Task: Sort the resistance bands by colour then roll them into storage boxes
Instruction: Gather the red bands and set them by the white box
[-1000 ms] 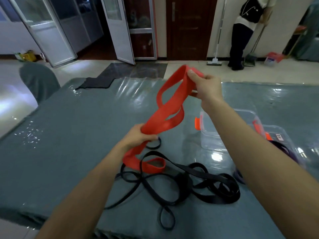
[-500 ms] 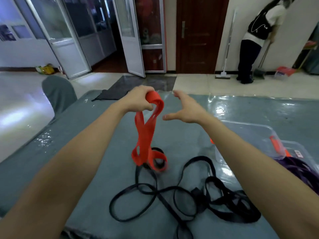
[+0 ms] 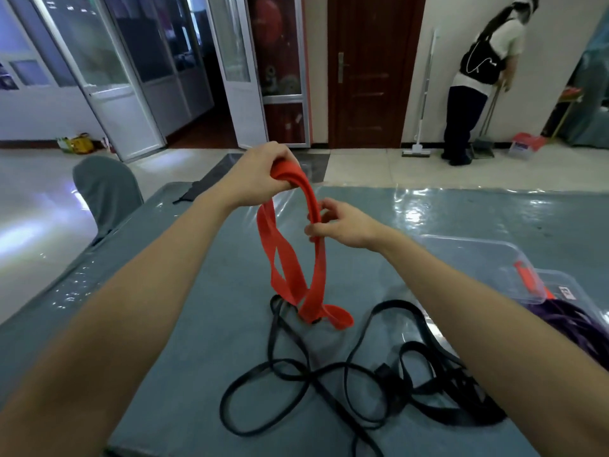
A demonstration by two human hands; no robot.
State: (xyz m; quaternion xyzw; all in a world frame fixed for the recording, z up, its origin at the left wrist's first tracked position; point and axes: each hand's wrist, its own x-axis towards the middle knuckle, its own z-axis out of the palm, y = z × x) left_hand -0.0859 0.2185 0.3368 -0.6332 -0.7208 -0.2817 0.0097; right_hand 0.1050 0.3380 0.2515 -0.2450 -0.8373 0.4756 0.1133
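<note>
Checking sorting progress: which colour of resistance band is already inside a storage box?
The purple bands, piled in the clear box at far right. The red band hangs from both hands, and the black bands lie tangled on the table.

Glossy tiled floor (image 3: 379,173); brown wooden door (image 3: 365,70); open glazed doors (image 3: 108,77) left; grey-covered chair (image 3: 105,189) beside table (image 3: 197,291).

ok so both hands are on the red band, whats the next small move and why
Probably lift the red band clear of the table. The left hand grips its top fold and the right hand pinches one strand, but its lower end rests twisted on the black bands. Freeing it first should let it straighten for rolling.
</note>
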